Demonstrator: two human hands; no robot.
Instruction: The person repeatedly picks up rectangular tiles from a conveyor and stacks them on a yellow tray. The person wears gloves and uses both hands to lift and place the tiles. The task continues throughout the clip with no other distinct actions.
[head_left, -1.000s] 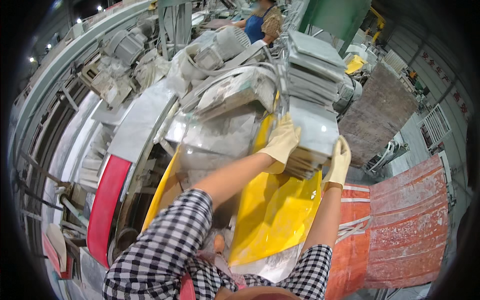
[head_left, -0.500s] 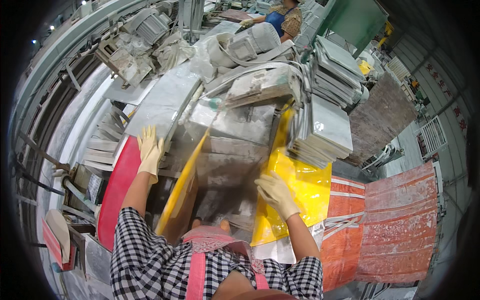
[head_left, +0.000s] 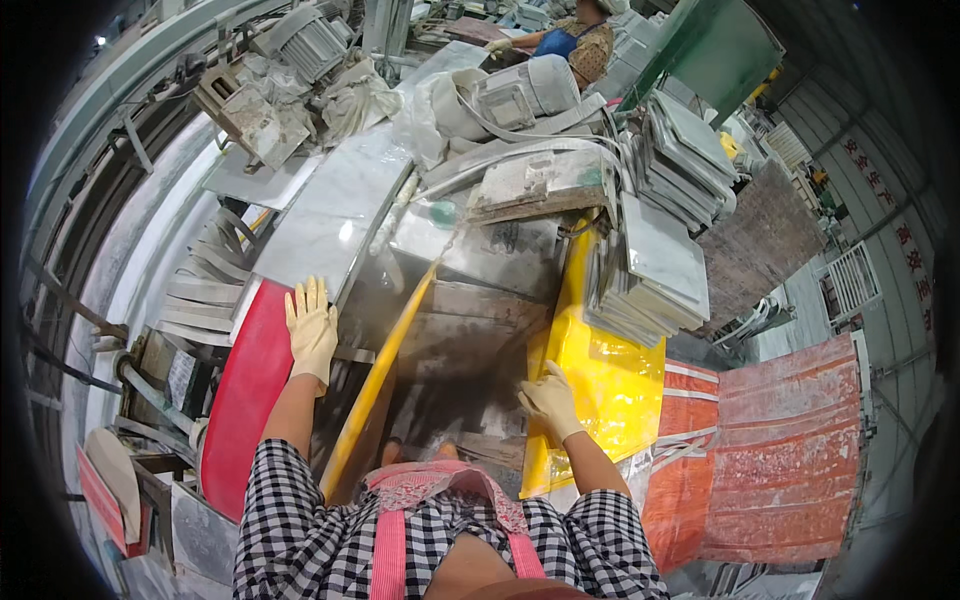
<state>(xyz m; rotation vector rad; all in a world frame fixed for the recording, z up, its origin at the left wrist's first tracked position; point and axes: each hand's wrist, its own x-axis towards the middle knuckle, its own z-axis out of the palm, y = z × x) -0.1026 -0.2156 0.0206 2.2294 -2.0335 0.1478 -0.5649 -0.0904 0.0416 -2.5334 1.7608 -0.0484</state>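
Your left hand point(head_left: 311, 328), gloved, lies flat and open-fingered on the red curved panel point(head_left: 245, 400); your right hand point(head_left: 548, 398) presses the yellow plastic sheet point(head_left: 600, 380). Just beyond your right hand, the leaning stack of grey stone tiles point(head_left: 650, 270) could slide onto it.

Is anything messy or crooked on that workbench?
Yes. The stack of grey tiles at the right leans and fans out unevenly over the yellow sheet, and crumpled plastic wrap lies heaped at the far end.
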